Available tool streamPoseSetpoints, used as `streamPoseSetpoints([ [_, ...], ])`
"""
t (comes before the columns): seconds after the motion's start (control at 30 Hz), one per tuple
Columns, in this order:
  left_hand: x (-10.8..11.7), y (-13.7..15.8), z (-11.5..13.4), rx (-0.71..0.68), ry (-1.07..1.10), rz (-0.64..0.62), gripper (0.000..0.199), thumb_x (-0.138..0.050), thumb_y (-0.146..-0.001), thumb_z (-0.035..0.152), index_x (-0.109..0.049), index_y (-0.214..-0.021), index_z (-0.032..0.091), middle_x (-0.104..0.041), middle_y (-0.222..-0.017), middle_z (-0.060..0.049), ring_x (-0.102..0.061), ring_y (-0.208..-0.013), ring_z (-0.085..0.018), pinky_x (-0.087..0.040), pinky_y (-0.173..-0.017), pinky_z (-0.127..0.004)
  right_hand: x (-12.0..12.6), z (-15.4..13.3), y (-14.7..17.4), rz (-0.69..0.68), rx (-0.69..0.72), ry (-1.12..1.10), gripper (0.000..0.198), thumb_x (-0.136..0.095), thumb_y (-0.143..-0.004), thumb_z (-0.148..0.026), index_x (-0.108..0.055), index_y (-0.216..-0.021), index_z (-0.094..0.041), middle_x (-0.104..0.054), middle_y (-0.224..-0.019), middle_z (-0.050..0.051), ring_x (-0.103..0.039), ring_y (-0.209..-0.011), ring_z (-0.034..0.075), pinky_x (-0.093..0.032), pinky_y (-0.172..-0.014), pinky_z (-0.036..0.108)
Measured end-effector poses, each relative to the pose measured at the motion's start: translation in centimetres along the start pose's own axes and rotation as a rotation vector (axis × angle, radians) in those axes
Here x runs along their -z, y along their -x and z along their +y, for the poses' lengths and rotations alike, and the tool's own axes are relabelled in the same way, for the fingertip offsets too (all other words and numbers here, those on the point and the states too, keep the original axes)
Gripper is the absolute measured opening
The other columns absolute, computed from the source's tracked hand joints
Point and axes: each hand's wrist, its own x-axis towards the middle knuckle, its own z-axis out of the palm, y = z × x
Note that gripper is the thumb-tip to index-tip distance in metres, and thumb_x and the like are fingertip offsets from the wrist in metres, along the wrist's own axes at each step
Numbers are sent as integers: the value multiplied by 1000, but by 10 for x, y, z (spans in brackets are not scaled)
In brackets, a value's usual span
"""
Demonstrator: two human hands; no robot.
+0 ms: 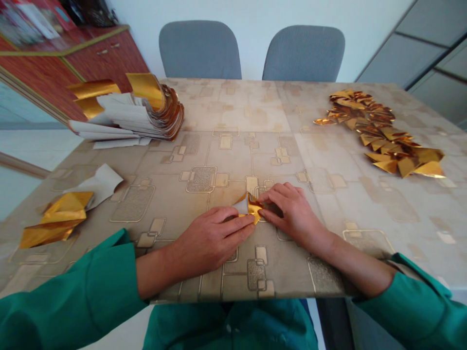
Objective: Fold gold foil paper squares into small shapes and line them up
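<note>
A small piece of gold foil paper (254,206), partly folded and with its pale back showing, lies at the near middle of the table between my two hands. My left hand (215,238) presses its outstretched fingers on the left and near edge of the paper. On the other side, my right hand (290,214) pinches the right edge between thumb and fingers. Part of the paper is hidden under the fingertips.
A thick stack of gold-and-white paper sheets (134,116) stands at the far left. Nearer on the left lie a few loose gold sheets (63,216). Many folded gold pieces (383,129) form a heap at the right. Two grey chairs (200,51) stand behind the patterned tablecloth (233,116).
</note>
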Motion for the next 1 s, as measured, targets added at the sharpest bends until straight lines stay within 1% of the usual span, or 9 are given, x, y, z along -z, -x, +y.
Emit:
streamPoseSetpoints([
  [0.1, 1, -1, 0, -14, 2, -9, 33, -45, -98, 15, -61, -126, 9, -66, -128, -10, -59, -105, -24, -56, -88, -40, 3, -2, -1, -14, 30, 31, 9, -65, -92, -30, -67, -97, -23, -64, -92, 4, -53, -91, 21, -33, -80, 33],
  [0.33, 3, 0, 1, 19, -1, -14, 31, -45, -98, 13, -61, -125, 13, -62, -127, -13, -59, -108, -23, -53, -90, -36, 10, -4, -2, -45, 113, 149, 22, -55, -98, -35, -71, -96, -21, -62, -88, 6, -51, -87, 21, -35, -76, 33],
  [0.43, 8, -2, -1, 68, -35, 5, 29, -48, -97, 15, -63, -122, 20, -59, -125, -13, -58, -110, -25, -50, -95, -42, 11, -5, -2, -38, 171, 170, 24, -53, -99, -33, -72, -95, -19, -63, -90, 7, -50, -87, 21, -37, -75, 33],
  [0.53, 11, -3, -9, 50, -40, 54, 28, -47, -98, 18, -64, -120, 22, -58, -125, -14, -56, -112, -26, -48, -98, -47, 9, -5, -2, -18, 237, 175, 24, -52, -99, -30, -72, -92, -18, -65, -93, 7, -49, -88, 20, -39, -77, 33],
  [0.7, 10, -2, -19, 79, -34, 39, 30, -43, -102, 22, -59, -127, 22, -60, -118, -11, -58, -103, -22, -52, -87, -35, 6, -3, -2, -12, 277, 152, 24, -52, -99, -29, -70, -89, -16, -64, -87, 6, -50, -86, 19, -42, -78, 31],
  [0.8, 11, -4, -19, 71, -71, 58, 23, -44, -102, 21, -66, -106, 17, -64, -104, -8, -59, -91, -20, -51, -79, -32, 6, -3, -3, -23, 296, 134, 25, -51, -100, -28, -70, -90, -16, -64, -86, 7, -50, -86, 19, -43, -79, 31],
  [0.87, 13, -6, -18, 4, -72, 66, 25, -44, -102, 18, -66, -91, 16, -66, -96, -7, -58, -86, -18, -51, -76, -30, 7, -3, -4, -40, 318, 127, 24, -50, -100, -27, -70, -91, -15, -64, -87, 7, -51, -87, 19, -43, -79, 31],
  [0.9, 13, -7, -17, -33, -72, 73, 27, -43, -102, 16, -66, -88, 16, -67, -94, -6, -58, -85, -18, -51, -76, -29, 8, -3, -4, -50, 329, 123, 24, -50, -100, -26, -69, -91, -16, -64, -88, 7, -51, -88, 19, -43, -80, 31],
  [1.0, 13, -7, -16, -47, -61, 97, 23, -43, -102, 15, -66, -100, 15, -68, -90, -6, -58, -83, -17, -50, -73, -28, 9, -3, -3, -69, 352, 114, 22, -50, -100, -25, -69, -91, -17, -65, -91, 6, -52, -89, 18, -43, -81, 31],
])
